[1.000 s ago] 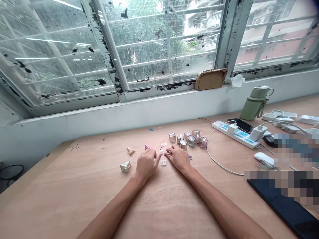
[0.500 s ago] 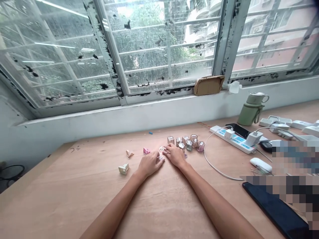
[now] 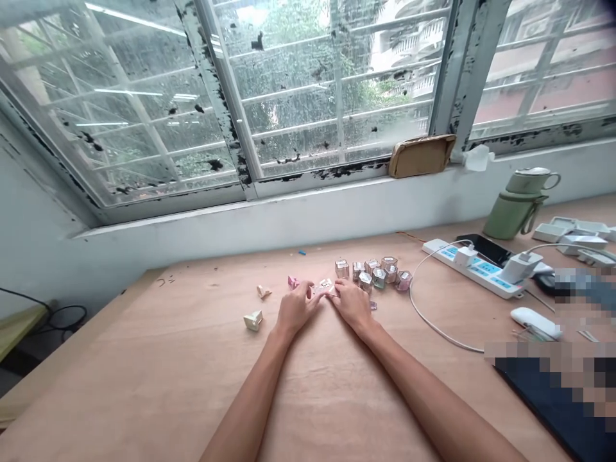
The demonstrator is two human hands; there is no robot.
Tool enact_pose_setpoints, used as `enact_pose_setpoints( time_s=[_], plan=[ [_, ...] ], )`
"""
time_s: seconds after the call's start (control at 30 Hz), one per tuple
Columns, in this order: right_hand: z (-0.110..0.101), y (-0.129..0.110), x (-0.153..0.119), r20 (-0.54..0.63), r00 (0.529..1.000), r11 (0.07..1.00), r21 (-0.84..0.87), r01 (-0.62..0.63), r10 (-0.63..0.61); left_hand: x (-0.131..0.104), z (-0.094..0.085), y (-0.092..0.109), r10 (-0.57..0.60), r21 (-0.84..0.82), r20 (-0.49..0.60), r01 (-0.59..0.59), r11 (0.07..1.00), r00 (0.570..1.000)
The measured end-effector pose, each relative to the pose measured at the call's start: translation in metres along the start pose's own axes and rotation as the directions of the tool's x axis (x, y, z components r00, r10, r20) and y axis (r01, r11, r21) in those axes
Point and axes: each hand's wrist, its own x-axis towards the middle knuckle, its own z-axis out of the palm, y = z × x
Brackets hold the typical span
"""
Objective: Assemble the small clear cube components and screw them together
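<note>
A small clear plastic piece (image 3: 323, 286) with pale and dark marks lies low over the table between my hands; it is too small to make out its kind. My left hand (image 3: 294, 307) has its thumb and fingers curled at the left edge of this piece. My right hand (image 3: 353, 301) pinches the right edge. Just beyond my left fingers stands a small pink piece (image 3: 293, 282). Left of it are a peach-coloured piece (image 3: 263, 292) and a cream block-like piece (image 3: 253, 320). Several small faceted clear containers (image 3: 379, 277) with labels cluster beyond my right hand.
A white power strip (image 3: 474, 266) with chargers and a looping cable lies on the right. Behind it stands a green bottle (image 3: 513, 212). A white mouse-shaped case (image 3: 536, 323) and a dark flat device (image 3: 543, 398) sit nearer. A cardboard tray (image 3: 422, 157) leans on the windowsill.
The view has shifted, so everything sits further right or differently angled. My fingers have closed in around the small clear piece, which now shows between both hands.
</note>
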Motion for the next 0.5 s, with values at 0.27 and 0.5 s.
enact_pose_setpoints(
  time_s=[0.27, 0.5],
  plan=[
    [-0.002, -0.004, -0.002, -0.003, 0.999, 0.999, 0.004, -0.038, 0.038, -0.004, -0.002, 0.013, -0.017, 0.000, 0.033, 0.017, 1.000, 0.999],
    [-0.001, -0.001, -0.002, 0.014, 0.999, 0.999, -0.017, -0.034, 0.034, -0.004, -0.002, 0.015, -0.047, 0.019, 0.074, 0.046, 0.999, 0.996]
  ],
)
